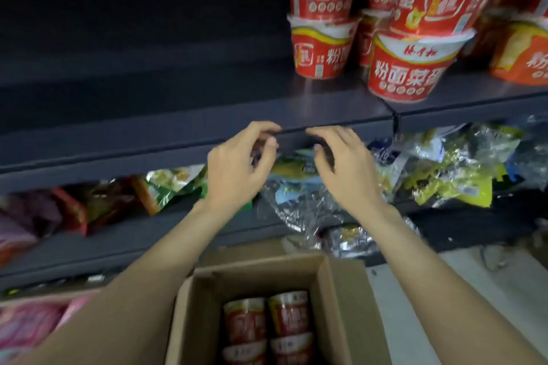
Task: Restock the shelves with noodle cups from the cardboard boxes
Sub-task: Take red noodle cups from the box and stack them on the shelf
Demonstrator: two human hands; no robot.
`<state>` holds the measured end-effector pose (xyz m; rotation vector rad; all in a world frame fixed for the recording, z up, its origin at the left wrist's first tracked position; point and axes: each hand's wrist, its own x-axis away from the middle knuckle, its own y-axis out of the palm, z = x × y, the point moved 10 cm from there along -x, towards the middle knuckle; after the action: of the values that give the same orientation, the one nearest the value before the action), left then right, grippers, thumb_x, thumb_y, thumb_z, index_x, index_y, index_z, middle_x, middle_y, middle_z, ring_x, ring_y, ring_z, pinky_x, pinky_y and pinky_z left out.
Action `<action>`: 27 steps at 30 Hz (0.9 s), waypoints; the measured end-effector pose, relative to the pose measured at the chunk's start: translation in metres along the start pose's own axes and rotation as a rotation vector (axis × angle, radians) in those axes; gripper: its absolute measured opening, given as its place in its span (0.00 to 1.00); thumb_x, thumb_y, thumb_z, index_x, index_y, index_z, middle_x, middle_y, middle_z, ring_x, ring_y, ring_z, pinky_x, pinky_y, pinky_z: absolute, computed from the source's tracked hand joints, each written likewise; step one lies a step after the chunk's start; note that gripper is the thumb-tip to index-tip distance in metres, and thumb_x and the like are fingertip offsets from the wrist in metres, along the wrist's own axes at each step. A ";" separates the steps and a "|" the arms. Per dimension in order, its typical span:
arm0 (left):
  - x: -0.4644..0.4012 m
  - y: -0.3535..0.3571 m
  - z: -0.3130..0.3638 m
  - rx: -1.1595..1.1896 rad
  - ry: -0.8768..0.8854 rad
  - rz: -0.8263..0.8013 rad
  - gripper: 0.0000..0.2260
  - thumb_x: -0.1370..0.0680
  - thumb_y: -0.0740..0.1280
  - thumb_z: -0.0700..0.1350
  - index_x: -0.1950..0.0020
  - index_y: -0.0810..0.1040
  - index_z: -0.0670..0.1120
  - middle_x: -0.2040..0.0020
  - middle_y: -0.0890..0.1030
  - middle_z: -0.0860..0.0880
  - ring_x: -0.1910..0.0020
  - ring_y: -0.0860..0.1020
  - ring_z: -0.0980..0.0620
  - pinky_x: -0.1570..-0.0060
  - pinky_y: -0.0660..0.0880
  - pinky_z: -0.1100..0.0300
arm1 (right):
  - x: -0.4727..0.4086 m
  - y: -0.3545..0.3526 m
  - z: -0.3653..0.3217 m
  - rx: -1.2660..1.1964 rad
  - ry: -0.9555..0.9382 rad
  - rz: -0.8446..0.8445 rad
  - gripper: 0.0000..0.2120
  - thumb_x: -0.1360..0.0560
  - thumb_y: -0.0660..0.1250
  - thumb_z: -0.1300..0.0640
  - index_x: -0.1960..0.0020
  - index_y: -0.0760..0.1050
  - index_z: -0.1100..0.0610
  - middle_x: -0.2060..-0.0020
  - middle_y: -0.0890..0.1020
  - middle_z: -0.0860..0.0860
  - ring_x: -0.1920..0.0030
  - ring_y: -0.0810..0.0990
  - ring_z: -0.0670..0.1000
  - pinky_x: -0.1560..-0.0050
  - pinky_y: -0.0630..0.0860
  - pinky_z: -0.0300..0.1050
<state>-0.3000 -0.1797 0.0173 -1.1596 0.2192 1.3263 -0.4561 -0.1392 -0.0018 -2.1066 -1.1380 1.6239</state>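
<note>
Red noodle cups (pixel 410 67) stand stacked two high on the right part of the dark upper shelf (pixel 207 115). Below me an open cardboard box (pixel 335 299) holds several more red noodle cups (pixel 289 312). My left hand (pixel 240 166) and my right hand (pixel 344 163) hover side by side just in front of the shelf's front edge, above the box. Both hold nothing, and their fingers are loosely curled and face each other.
The left stretch of the upper shelf is bare. The lower shelf (pixel 148 234) carries crinkly snack packets (pixel 444 175) and darker bags (pixel 98 204). An orange cup (pixel 522 53) stands at the far right. Pink packages (pixel 32 323) lie at the lower left, beside the box.
</note>
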 end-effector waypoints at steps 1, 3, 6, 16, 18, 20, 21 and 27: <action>0.028 -0.010 -0.009 0.010 -0.032 -0.003 0.10 0.21 0.59 0.49 0.46 0.78 0.49 0.58 0.81 0.58 0.61 0.79 0.59 0.61 0.76 0.58 | 0.021 0.001 -0.005 -0.033 0.021 -0.027 0.15 0.23 0.58 0.57 0.41 0.77 0.58 0.50 0.82 0.51 0.49 0.79 0.52 0.51 0.75 0.45; 0.089 -0.024 -0.038 -0.008 -0.153 -0.040 0.09 0.21 0.59 0.51 0.48 0.78 0.50 0.60 0.80 0.57 0.62 0.79 0.59 0.63 0.76 0.57 | 0.067 0.011 -0.010 -0.073 0.070 -0.111 0.15 0.23 0.58 0.55 0.41 0.77 0.58 0.53 0.83 0.50 0.53 0.80 0.52 0.56 0.78 0.46; 0.186 -0.030 -0.094 -0.135 -0.433 -0.185 0.10 0.23 0.62 0.52 0.48 0.78 0.49 0.60 0.81 0.54 0.61 0.81 0.53 0.63 0.75 0.58 | 0.137 0.034 0.000 -0.069 0.172 -0.269 0.12 0.25 0.61 0.55 0.44 0.78 0.56 0.58 0.83 0.50 0.58 0.82 0.53 0.62 0.80 0.50; 0.350 -0.005 -0.198 -0.432 -0.971 -0.588 0.25 0.25 0.68 0.51 0.30 0.66 0.46 0.37 0.72 0.42 0.40 0.72 0.38 0.46 0.71 0.46 | 0.276 0.108 0.044 0.257 0.411 -0.758 0.17 0.24 0.66 0.54 0.36 0.74 0.56 0.37 0.73 0.58 0.37 0.69 0.60 0.39 0.69 0.52; 0.353 0.005 -0.207 -0.477 -1.019 -0.639 0.25 0.24 0.67 0.53 0.30 0.66 0.46 0.39 0.74 0.41 0.42 0.74 0.37 0.48 0.71 0.47 | 0.295 0.110 0.060 0.333 0.457 -0.780 0.19 0.25 0.67 0.55 0.35 0.72 0.55 0.35 0.70 0.59 0.36 0.68 0.62 0.37 0.69 0.56; 0.350 0.011 -0.213 -0.514 -1.013 -0.625 0.16 0.22 0.65 0.52 0.40 0.72 0.43 0.44 0.78 0.39 0.47 0.76 0.36 0.54 0.70 0.51 | 0.313 0.115 0.072 0.249 0.575 -0.790 0.22 0.26 0.66 0.62 0.32 0.70 0.55 0.33 0.67 0.61 0.36 0.67 0.64 0.38 0.71 0.56; 0.348 0.012 -0.214 -0.519 -0.994 -0.602 0.11 0.22 0.64 0.50 0.48 0.73 0.42 0.48 0.79 0.38 0.50 0.77 0.35 0.57 0.68 0.52 | 0.319 0.117 0.075 0.176 0.622 -0.779 0.23 0.26 0.64 0.66 0.32 0.69 0.56 0.32 0.66 0.61 0.36 0.67 0.64 0.39 0.72 0.56; 0.337 0.017 -0.181 -0.462 -0.781 -0.537 0.10 0.21 0.62 0.45 0.61 0.67 0.45 0.57 0.77 0.41 0.59 0.77 0.38 0.62 0.64 0.55 | 0.333 0.101 0.088 0.024 0.788 -0.620 0.30 0.26 0.59 0.72 0.26 0.62 0.55 0.30 0.67 0.57 0.39 0.73 0.62 0.42 0.72 0.50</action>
<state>-0.1252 -0.1046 -0.3147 -0.8871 -0.9440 1.2629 -0.4676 0.0047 -0.3304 -1.8130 -1.2567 0.4576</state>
